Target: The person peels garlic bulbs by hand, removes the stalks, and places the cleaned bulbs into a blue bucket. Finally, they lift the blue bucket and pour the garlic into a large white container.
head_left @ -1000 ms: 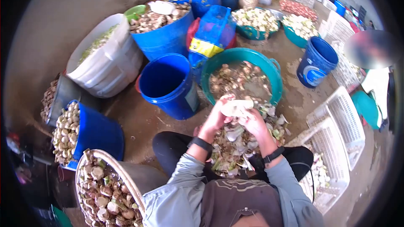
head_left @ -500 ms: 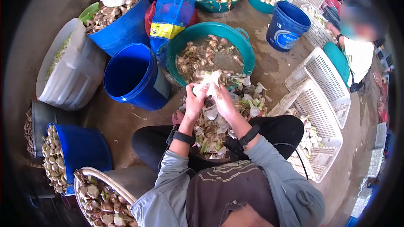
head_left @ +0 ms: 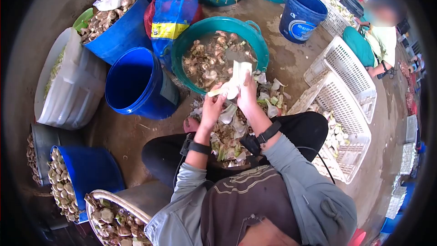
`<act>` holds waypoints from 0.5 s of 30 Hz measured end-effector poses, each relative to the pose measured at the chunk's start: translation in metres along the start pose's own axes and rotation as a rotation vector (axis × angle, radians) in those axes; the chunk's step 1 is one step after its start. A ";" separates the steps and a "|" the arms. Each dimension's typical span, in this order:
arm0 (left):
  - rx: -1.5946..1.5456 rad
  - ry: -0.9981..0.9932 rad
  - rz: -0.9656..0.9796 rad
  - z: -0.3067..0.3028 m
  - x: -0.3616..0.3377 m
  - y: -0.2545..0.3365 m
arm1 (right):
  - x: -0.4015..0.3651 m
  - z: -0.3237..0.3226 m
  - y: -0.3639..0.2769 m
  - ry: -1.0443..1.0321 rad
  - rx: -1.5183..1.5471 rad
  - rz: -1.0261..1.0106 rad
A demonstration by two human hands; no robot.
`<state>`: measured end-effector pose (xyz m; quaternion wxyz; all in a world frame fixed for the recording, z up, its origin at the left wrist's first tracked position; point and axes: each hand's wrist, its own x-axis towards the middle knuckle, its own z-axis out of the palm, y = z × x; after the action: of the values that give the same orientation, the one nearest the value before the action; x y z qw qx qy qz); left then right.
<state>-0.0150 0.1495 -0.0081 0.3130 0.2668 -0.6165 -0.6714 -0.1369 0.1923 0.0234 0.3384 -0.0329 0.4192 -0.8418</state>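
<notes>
My left hand (head_left: 213, 109) pinches the thin end of a pale bulb (head_left: 233, 87) with white layers, near the picture's middle. My right hand (head_left: 247, 94) is wrapped round the bulb's other side, where a broad white piece sticks up. Just beyond both hands is a green tub (head_left: 260, 48) with brown, unpeeled bulbs (head_left: 211, 59) in murky water. Below the hands, between my legs, lies a heap of peelings (head_left: 227, 139), white, green and brown.
An empty-looking blue bucket (head_left: 136, 82) stands left of the tub, another blue bucket (head_left: 302, 16) beyond it. White crates (head_left: 350, 127) with peeled bulbs (head_left: 334, 132) are at the right. A person (head_left: 382, 45) sits behind them. Filled containers line the left.
Both hands have turned the bulb, and a long white piece now stands up from it. My left hand has moved lower, my right hand slightly right and up. The co-worker's arm has lowered.
</notes>
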 end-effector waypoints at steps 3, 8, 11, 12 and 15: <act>-0.425 0.221 -0.292 0.027 -0.027 0.028 | -0.014 0.000 0.010 0.003 -0.304 -0.277; -0.999 0.400 -0.415 0.022 -0.041 0.036 | -0.036 0.008 0.019 -0.128 -0.209 -0.175; -1.039 0.456 -0.427 0.027 -0.047 0.064 | -0.046 0.021 0.014 -0.170 -0.177 -0.198; -1.045 0.481 -0.443 0.027 -0.048 0.066 | -0.048 0.022 0.013 -0.197 -0.151 -0.207; -0.955 0.450 -0.296 0.018 -0.037 0.050 | -0.060 0.032 0.001 -0.285 -0.174 -0.191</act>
<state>0.0006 0.1869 0.0423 0.4255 0.3160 -0.1170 -0.8399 -0.0794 0.2058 0.0568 0.3086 -0.2204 0.4333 -0.8176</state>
